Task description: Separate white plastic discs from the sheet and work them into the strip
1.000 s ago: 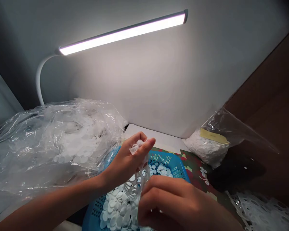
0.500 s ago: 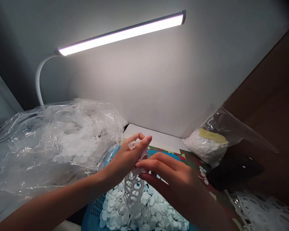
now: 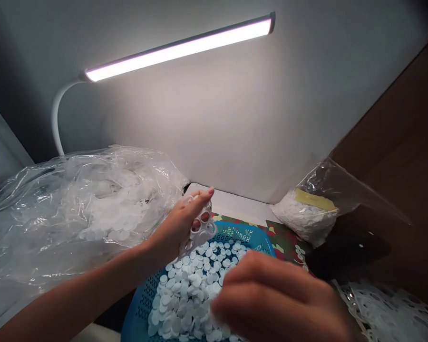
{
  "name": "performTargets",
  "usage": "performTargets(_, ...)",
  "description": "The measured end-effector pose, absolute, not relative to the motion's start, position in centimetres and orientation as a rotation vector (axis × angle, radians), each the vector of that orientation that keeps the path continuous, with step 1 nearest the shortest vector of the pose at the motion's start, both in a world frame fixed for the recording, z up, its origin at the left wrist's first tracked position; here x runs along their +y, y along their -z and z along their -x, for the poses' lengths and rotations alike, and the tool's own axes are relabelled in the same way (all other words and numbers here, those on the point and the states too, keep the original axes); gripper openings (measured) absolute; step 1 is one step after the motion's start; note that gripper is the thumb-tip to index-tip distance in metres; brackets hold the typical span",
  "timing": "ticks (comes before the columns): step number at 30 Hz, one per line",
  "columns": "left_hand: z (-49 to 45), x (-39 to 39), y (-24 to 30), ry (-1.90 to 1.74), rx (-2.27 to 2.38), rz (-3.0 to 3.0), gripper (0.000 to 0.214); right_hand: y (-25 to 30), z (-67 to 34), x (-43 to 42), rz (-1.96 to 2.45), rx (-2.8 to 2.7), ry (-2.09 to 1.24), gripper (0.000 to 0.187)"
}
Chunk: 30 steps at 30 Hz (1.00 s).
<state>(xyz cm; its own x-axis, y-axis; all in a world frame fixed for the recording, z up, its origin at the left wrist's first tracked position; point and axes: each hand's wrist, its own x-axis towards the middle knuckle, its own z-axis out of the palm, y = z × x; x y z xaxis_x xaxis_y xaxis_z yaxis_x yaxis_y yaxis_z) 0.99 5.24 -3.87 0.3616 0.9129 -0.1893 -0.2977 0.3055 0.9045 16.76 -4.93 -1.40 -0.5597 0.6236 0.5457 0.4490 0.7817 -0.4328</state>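
My left hand (image 3: 180, 221) is closed around a white plastic sheet punched with round holes (image 3: 204, 230), thumb pointing up and right. The sheet is bent against the palm above the far part of a blue basket (image 3: 139, 306). Many small white discs (image 3: 185, 297) fill the basket. My right hand (image 3: 278, 299) is over the basket's near right side, blurred by motion. Its fingers are curled together, and whatever may be between them is hidden.
At left lies a big clear bag (image 3: 110, 209) of white pieces. A smaller bag (image 3: 306, 216) with a yellow label stands at back right. Punched sheets (image 3: 395, 308) are piled at lower right. A lit lamp (image 3: 181, 50) hangs overhead.
My right hand has come away from the punched sheet, moving down and nearer. My left hand has shifted slightly left and up, still gripping the sheet, which no longer hangs over the discs.
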Motion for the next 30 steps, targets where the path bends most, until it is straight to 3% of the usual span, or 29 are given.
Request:
performTargets(4, -1.4, 3.7, 3.7, -0.829, 0.78, -0.895, 0.042, 2.7, -16.3, -3.1, 0.891, -2.189, -0.181, 0.008)
performTargets(17, -1.2, 3.4, 3.6, -0.748, 0.743, -0.909, 0.043, 3.3, -15.8, -1.8, 0.913, -2.035, -0.254, 0.01)
performTargets(30, -1.2, 3.7, 4.3, -0.676, 0.707, -0.835, 0.048, 3.2, -15.6, -1.8, 0.906, -2.056, -0.075, 0.017)
